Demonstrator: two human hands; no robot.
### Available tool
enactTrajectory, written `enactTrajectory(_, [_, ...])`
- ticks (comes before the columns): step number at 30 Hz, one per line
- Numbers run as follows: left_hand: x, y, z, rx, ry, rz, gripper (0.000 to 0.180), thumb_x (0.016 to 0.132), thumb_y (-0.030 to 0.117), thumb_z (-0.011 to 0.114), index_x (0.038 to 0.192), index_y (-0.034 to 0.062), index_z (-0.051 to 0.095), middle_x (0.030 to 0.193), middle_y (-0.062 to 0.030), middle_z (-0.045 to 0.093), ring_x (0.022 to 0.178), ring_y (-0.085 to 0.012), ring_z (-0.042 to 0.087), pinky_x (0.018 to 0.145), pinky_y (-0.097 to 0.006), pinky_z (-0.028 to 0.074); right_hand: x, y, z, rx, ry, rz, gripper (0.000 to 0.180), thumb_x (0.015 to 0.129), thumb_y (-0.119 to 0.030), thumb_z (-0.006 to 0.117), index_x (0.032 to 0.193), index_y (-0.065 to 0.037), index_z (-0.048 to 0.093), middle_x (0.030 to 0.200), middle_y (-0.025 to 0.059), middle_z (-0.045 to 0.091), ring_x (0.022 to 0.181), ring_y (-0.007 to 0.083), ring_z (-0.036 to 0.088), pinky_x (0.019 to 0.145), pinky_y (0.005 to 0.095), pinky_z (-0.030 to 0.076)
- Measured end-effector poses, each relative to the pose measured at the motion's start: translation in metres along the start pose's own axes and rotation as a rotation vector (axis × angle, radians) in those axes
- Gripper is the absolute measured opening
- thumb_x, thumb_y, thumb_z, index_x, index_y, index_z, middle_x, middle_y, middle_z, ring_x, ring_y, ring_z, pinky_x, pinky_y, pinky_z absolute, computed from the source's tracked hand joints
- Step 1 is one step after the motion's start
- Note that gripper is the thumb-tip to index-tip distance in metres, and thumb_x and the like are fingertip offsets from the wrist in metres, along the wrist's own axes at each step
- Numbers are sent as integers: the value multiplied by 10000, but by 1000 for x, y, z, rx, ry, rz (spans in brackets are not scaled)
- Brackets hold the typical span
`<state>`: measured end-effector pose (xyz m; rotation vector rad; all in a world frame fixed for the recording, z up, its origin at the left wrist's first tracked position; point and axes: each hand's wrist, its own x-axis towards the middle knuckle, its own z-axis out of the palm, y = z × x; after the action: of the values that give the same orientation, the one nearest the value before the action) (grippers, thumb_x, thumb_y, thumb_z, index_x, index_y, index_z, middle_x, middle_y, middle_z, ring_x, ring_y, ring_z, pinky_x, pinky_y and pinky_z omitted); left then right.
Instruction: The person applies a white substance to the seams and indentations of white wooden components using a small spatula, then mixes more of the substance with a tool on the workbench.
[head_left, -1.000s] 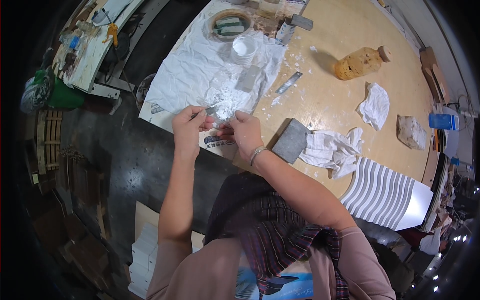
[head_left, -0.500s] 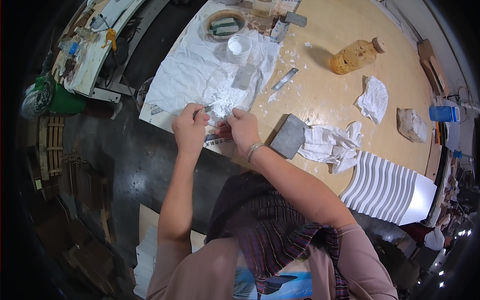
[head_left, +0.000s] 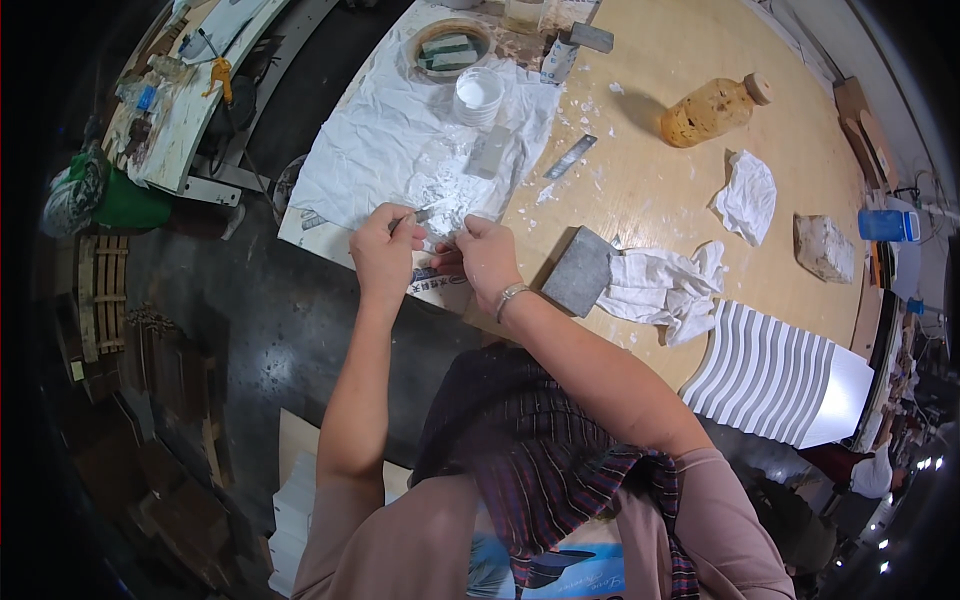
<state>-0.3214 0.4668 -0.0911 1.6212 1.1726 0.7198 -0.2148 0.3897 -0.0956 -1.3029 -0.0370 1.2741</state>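
Hands at bench (head_left: 640, 200): left hand (head_left: 382, 250) grip closed on thin metal blade (head_left: 415, 216), right hand (head_left: 487, 258) pinching small white piece (head_left: 452, 238); short, steady strokes over white sheet (head_left: 390, 150) seem best.

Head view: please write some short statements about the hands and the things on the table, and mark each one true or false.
1. The left hand holds a thin metal tool over the white sheet. True.
2. The right hand wears a wristband. True.
3. The yellow bottle stands upright. False: it lies on its side.
4. The grey block is in the right hand. False: it lies on the table, beside the wrist.
5. A white cup stands on the white sheet. True.
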Motion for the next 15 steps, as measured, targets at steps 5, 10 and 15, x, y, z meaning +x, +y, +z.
enactTrajectory(5, [4, -5, -4, -184, -22, -156, 92, 866, 4, 555, 906, -32, 629, 699, -108, 653, 558, -120, 592, 520, -238, 465, 0, -2, -1, -8, -24, 23, 166, 896, 31, 394, 744, 5, 454, 767, 174, 611, 589, 225, 639, 506, 310, 546])
enactTrajectory(10, [2, -2, -7, -336, -40, -247, 85, 867, 22, 562, 924, -12, 615, 729, -100, 646, 585, -127, 581, 574, -236, 471, 2, -3, 0, -35, -41, 43, 168, 904, 17, 389, 745, -17, 432, 811, 174, 612, 640, 237, 651, 542, 313, 553])
enactTrajectory(15, [-1, 11, 2, -470, -65, -340, 126, 852, 45, 585, 951, -28, 612, 742, -80, 626, 618, -125, 580, 568, -237, 467, 8, -1, -12, 37, 15, 0, 136, 874, 36, 402, 764, 5, 476, 698, 148, 592, 547, 222, 626, 487, 329, 540])
